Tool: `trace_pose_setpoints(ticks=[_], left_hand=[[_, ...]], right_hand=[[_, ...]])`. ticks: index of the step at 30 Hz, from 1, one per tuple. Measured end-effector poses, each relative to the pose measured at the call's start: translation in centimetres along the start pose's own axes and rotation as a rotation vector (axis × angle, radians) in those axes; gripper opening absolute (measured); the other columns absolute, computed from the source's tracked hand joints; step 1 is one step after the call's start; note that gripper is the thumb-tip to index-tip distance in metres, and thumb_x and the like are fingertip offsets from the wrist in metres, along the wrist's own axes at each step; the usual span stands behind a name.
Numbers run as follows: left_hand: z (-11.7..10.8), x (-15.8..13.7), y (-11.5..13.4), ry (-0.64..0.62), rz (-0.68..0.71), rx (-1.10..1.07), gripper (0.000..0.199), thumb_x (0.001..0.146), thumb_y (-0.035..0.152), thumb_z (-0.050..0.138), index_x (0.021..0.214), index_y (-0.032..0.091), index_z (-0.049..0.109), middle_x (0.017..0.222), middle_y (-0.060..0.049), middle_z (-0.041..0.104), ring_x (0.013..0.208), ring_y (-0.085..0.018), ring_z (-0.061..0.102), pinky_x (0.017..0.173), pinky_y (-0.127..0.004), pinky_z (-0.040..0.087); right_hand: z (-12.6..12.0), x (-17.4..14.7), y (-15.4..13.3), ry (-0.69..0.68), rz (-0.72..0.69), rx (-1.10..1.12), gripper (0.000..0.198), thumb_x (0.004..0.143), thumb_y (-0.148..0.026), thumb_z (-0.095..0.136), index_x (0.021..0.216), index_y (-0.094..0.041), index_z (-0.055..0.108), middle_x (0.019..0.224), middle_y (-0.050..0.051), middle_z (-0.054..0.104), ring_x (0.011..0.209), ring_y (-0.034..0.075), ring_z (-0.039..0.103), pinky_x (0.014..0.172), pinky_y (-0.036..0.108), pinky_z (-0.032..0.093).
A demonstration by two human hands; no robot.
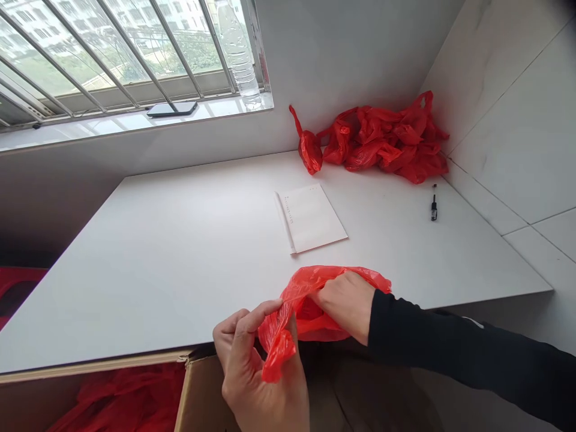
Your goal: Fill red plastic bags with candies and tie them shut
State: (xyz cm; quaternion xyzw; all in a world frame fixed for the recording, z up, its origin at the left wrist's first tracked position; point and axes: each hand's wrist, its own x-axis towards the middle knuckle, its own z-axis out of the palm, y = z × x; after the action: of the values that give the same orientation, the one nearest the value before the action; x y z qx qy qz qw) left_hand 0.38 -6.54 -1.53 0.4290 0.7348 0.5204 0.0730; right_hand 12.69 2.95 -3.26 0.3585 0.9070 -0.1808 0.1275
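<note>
A thin red plastic bag (315, 275) is spread between my two hands at the front edge of the white table (171, 258). My left hand (256, 354) pinches its gathered edge between thumb and fingers, and a crumpled end hangs over the palm. My right hand (344, 300), below a black sleeve, reaches into the mouth of the bag. The fingers of that hand are hidden by the red plastic, so their grip does not show. Beyond the bag lies a white notebook (312, 219) with a few small marks on its page.
Crumpled red plastic bags (382, 141) are heaped against the back wall. A black pen (434, 207) lies at the right. The sill holds a phone (172, 109) and a clear bottle (243, 66). Below the table's front edge, a cardboard box (202, 390) contains more red plastic.
</note>
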Motion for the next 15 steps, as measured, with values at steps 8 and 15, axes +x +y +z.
trace_pose_setpoints(ticks=[8,15], left_hand=[[-0.3,0.2,-0.3,-0.064,-0.301,-0.274,0.037,0.078,0.040,0.083,0.110,0.024,0.073,0.101,-0.003,0.074,0.089,-0.015,0.071,0.077,-0.017,0.056],[-0.6,0.6,-0.4,-0.136,-0.415,-0.526,0.030,0.079,0.041,0.082,0.092,0.018,0.068,0.085,-0.002,0.067,0.065,-0.013,0.063,0.058,-0.021,0.053]], right_hand=[[0.0,0.0,0.4,-0.005,-0.012,-0.044,0.020,0.091,-0.004,0.052,0.094,-0.018,0.066,0.074,0.005,0.071,0.066,0.023,0.068,0.049,0.033,0.028],[0.7,-0.9,-0.5,0.082,-0.129,-0.141,0.026,0.082,-0.004,0.061,0.103,-0.019,0.060,0.062,-0.002,0.063,0.052,0.018,0.057,0.075,0.035,0.041]])
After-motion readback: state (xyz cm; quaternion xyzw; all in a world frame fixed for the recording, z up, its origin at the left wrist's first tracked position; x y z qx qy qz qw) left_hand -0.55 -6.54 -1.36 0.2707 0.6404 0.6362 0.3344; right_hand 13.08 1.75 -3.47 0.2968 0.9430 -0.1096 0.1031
